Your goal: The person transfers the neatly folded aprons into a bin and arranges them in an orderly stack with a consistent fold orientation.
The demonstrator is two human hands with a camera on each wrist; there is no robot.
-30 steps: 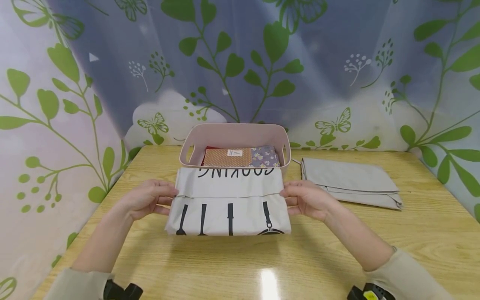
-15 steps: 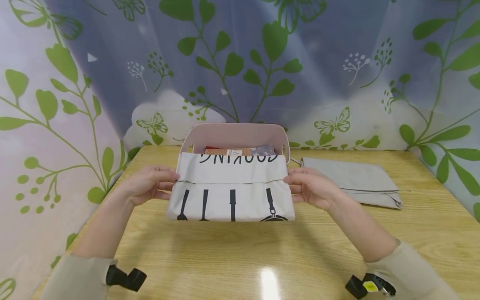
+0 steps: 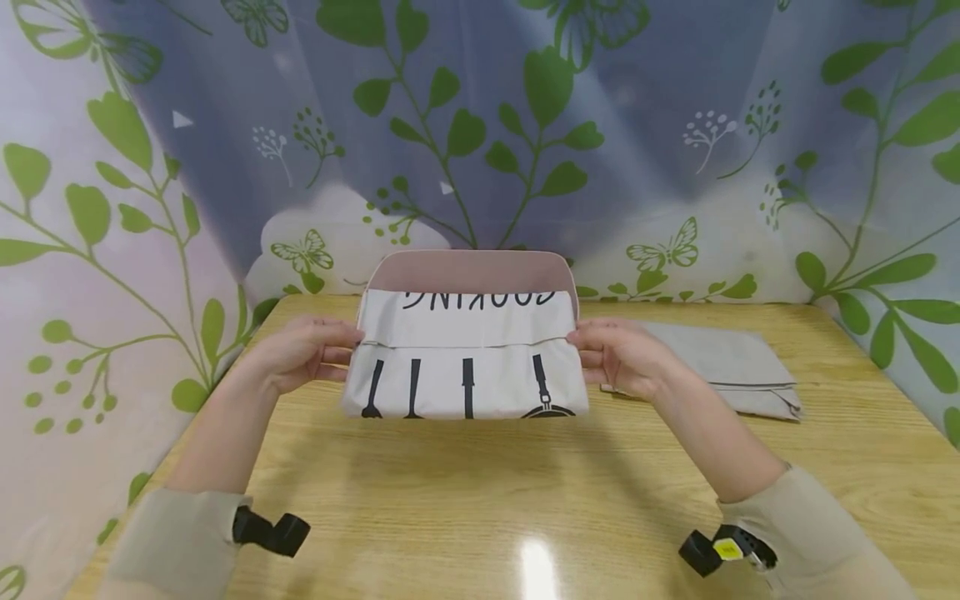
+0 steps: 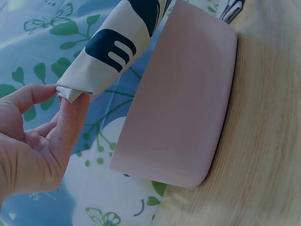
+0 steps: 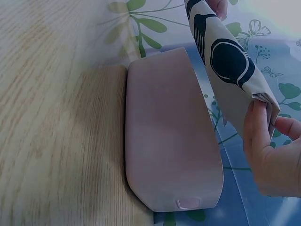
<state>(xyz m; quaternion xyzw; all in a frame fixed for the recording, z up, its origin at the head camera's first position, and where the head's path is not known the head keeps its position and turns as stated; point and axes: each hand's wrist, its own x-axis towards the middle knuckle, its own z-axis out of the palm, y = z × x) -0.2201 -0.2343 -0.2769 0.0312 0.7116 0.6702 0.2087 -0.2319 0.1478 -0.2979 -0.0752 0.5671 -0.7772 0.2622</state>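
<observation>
A folded white cloth (image 3: 442, 333), printed with upside-down "COOKING" lettering and black kitchen utensils, is held level above the table. My left hand (image 3: 303, 354) pinches its left edge between thumb and fingers. At the opposite edge, my right hand (image 3: 626, 358) grips it the same way. Behind and below the cloth is a pink plastic basket (image 3: 472, 268); in the head view the cloth covers most of its opening, hiding the contents. Both wrist views show the cloth raised over the basket (image 4: 183, 103), with its folded ends between my thumb and fingers (image 5: 257, 127).
A folded grey cloth (image 3: 720, 354) lies on the wooden table (image 3: 450, 508) to the right of the basket, partly behind my right hand. A leaf-patterned curtain (image 3: 480, 125) hangs along the back and left.
Both hands have lifted the white cloth and moved it away from me, over the basket. The patterned fabrics in the basket, visible earlier, are now covered from view.
</observation>
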